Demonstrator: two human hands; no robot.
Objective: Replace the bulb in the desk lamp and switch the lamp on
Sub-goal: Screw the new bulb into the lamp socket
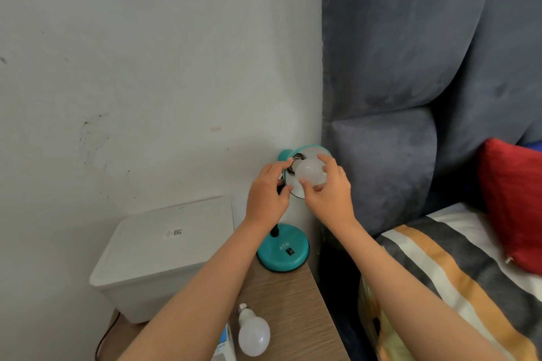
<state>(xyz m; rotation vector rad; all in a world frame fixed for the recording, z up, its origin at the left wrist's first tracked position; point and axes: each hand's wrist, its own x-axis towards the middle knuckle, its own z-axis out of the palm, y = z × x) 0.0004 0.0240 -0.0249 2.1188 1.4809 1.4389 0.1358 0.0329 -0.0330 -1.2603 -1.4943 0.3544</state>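
Gripping the bulb inside the teal lamp shade, right hand fingers curl closed around its globe; left hand steadies the shade rim. Risks: cross-threading if tilted; spare bulb lying loose on the worktop may roll off.

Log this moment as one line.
right hand: on bulb | left hand: steadying shade | spare bulb: on table

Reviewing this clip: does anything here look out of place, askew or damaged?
Nothing looks damaged. The loose bulb lies on its side near the wooden table edge, so it could roll. The wall carries dark scuff marks. The left hand steadies the lamp shade while the right hand grips the fitted bulb.
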